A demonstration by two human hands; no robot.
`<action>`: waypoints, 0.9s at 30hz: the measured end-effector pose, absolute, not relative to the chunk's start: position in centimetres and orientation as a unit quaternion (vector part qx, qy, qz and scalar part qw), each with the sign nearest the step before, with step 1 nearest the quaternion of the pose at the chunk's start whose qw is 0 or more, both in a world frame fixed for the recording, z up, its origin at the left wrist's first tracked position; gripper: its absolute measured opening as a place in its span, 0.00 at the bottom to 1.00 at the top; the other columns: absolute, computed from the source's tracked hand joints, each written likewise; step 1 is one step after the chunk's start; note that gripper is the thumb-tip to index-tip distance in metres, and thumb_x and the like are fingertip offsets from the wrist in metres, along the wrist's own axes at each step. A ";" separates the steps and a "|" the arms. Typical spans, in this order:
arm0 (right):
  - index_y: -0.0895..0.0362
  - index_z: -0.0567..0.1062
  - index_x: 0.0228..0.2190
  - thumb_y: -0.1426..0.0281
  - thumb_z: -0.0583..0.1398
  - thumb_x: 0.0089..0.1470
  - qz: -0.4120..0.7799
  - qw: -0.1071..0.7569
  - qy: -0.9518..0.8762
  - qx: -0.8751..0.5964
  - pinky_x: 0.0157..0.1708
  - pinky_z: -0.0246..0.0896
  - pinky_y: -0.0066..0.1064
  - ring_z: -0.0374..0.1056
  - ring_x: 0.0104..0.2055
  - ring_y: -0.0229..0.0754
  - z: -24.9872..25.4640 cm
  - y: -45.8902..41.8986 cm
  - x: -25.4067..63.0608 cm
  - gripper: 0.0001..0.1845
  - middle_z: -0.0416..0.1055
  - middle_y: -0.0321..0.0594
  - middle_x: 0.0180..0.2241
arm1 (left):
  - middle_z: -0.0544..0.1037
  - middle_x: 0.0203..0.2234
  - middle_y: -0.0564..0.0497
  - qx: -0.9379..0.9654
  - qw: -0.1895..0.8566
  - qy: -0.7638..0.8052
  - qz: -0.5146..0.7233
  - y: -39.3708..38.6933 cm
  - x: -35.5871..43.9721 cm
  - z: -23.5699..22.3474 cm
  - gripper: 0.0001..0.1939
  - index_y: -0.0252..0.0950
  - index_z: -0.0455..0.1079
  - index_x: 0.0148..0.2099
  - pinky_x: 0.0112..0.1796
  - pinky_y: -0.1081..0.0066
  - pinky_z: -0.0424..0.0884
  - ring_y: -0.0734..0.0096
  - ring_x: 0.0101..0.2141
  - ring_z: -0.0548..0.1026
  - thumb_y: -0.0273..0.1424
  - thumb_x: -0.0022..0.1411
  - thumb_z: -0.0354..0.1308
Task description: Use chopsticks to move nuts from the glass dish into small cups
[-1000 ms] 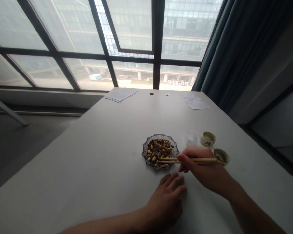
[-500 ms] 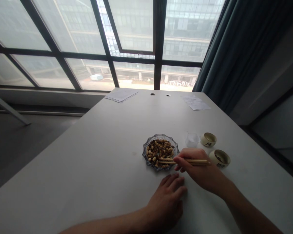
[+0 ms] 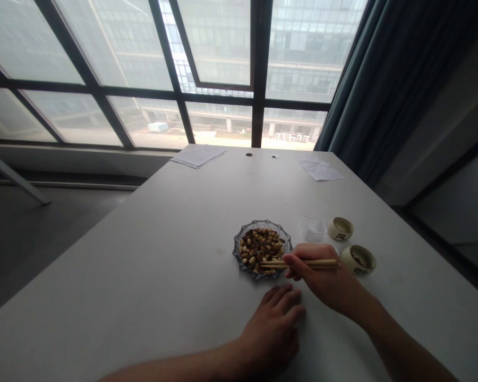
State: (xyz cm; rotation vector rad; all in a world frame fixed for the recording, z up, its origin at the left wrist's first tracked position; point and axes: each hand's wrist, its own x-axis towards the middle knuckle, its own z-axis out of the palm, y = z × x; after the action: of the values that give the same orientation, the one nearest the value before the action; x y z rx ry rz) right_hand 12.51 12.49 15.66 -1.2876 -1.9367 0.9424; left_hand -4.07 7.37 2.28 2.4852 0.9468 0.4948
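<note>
My right hand is closed round a pair of wooden chopsticks, held nearly level. Their tips reach in among the mixed nuts and dark seeds in a scalloped glass bowl. Whether the tips pinch a single piece is too small to tell. Just below the bowl, my left hand rests on the table with its fingers loosely stretched out and nothing in it. To the right stands a cream cup with dark bits inside, partly behind my right hand.
Beyond my right hand are a clear plastic container and a second cream cup. Paper sheets lie at the far left and far right of the white table. Two cable holes sit near its far edge, below the windows.
</note>
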 end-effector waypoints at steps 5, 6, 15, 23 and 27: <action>0.57 0.81 0.25 0.55 0.60 0.66 0.348 0.325 -0.722 -0.501 0.29 0.66 0.29 0.75 0.28 0.41 16.4 12.1 13.1 0.24 0.80 0.40 0.25 | 0.65 0.67 0.49 0.896 0.219 0.342 0.181 7.4 -4.1 2.1 0.22 0.42 0.67 0.59 0.68 0.57 0.48 0.57 0.68 0.57 0.26 0.62 0.59; 0.57 0.82 0.26 0.55 0.60 0.66 0.342 0.329 -0.722 -0.503 0.29 0.67 0.29 0.76 0.28 0.41 16.8 11.9 13.5 0.24 0.80 0.40 0.26 | 0.65 0.67 0.49 0.895 0.219 0.344 0.180 7.4 -4.1 2.0 0.22 0.42 0.67 0.59 0.68 0.57 0.48 0.57 0.68 0.57 0.26 0.62 0.59; 0.54 0.85 0.34 0.51 0.67 0.56 0.153 0.442 -0.569 -0.676 0.25 0.75 0.31 0.81 0.29 0.50 20.8 11.0 21.8 0.19 0.83 0.44 0.28 | 0.62 0.69 0.50 0.894 0.232 0.346 0.164 7.4 -4.2 1.8 0.26 0.43 0.66 0.61 0.68 0.55 0.50 0.57 0.70 0.54 0.25 0.60 0.58; 0.56 0.82 0.28 0.56 0.67 0.55 0.108 0.356 -0.520 -0.769 0.20 0.71 0.31 0.81 0.27 0.53 21.2 11.4 26.3 0.15 0.81 0.46 0.23 | 0.62 0.69 0.50 0.892 0.235 0.352 0.157 7.6 -3.8 2.0 0.27 0.43 0.66 0.59 0.68 0.54 0.51 0.56 0.69 0.55 0.22 0.58 0.57; 0.57 0.82 0.29 0.55 0.67 0.53 0.167 0.339 -0.532 -0.758 0.20 0.72 0.31 0.81 0.27 0.54 19.4 13.3 27.7 0.17 0.82 0.48 0.25 | 0.62 0.69 0.50 0.893 0.237 0.352 0.151 7.7 -3.8 2.1 0.28 0.43 0.66 0.59 0.68 0.53 0.52 0.56 0.69 0.55 0.21 0.57 0.57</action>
State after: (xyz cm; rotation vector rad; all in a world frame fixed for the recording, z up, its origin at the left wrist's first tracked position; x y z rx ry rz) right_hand 27.75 13.30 19.40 -1.9730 -1.3854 0.4353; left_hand -3.84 7.65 2.12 2.4480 0.9656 0.4137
